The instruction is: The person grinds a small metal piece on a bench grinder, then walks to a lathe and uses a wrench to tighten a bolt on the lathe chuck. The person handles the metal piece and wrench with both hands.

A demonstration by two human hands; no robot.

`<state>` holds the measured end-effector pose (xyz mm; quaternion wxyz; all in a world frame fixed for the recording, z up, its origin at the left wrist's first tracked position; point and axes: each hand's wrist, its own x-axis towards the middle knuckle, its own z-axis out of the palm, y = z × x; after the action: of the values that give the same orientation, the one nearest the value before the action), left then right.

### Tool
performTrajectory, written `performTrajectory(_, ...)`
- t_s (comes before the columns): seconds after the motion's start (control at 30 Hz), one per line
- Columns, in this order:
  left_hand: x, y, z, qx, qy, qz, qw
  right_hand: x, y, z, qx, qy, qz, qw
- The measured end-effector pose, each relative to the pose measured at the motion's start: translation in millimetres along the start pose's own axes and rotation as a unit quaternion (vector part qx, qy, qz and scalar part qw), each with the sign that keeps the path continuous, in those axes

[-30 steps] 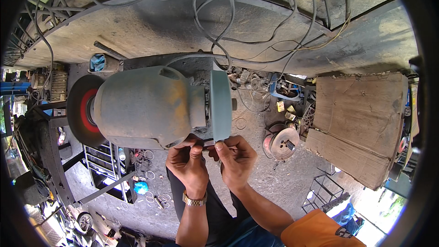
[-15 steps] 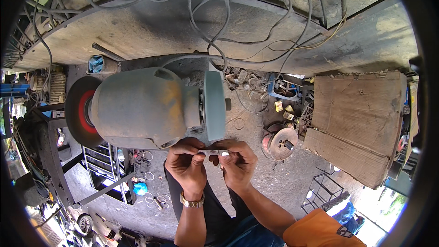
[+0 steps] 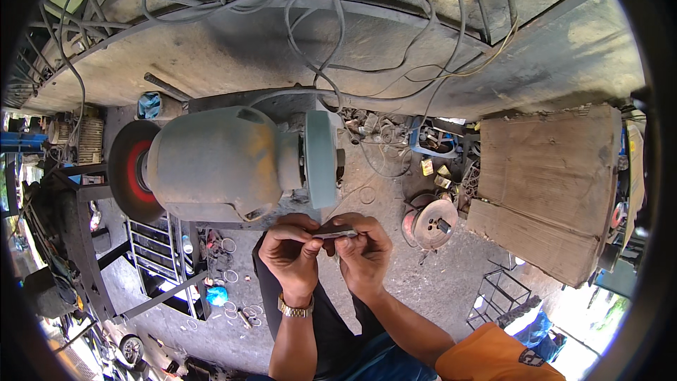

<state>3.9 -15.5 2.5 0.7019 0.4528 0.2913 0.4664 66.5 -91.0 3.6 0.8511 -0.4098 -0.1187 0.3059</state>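
Note:
A small flat metal piece (image 3: pixel 333 232) is pinched between both my hands, its right end lighter and shinier than the rest. My left hand (image 3: pixel 290 252) grips its left end with thumb and fingers. At the other end, my right hand (image 3: pixel 365 254) does likewise, thumb below and fingertips above. Just above my hands stands a bench grinder (image 3: pixel 215 159) with a grey, worn housing. Its grey-green grinding wheel (image 3: pixel 321 160) is a short way above the piece, with a gap between them. The dark left wheel (image 3: pixel 130 169) has a red centre.
Cables (image 3: pixel 331 21) loop along the wall behind. A cardboard sheet (image 3: pixel 546 176) stands at the right, near a cable reel (image 3: pixel 434 224) and a blue bin (image 3: pixel 433 142) of scrap. Metal frames (image 3: pixel 155 254) lie at the left, and a blue bag (image 3: pixel 216 295) is on the floor.
The piece has been tilted so that more of its face shows, and my hands sit slightly farther from the grinding wheel. The whole view has shifted a little.

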Motion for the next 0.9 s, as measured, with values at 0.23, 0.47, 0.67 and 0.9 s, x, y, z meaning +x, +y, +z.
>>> performTrajectory(0.23,-9.7,3.0,4.6,0.029,-0.103,-0.058,0.993,-3.5,-18.1,-0.5,-0.176,0.053,-0.002,0.983)
performTrajectory(0.47,-21.6,6.2,11.9,0.022,-0.117,-0.163,0.979,-7.2,-45.9,-8.6,-0.320,0.036,0.039,0.946)
performTrajectory(0.67,-31.0,9.9,17.4,0.052,-0.108,-0.192,0.974,-13.0,-55.2,-16.3,-0.344,0.042,0.049,0.937)
performTrajectory(0.9,-37.6,6.6,20.0,0.041,-0.132,-0.154,0.978,-23.8,-53.9,-25.8,-0.306,0.046,0.059,0.949)
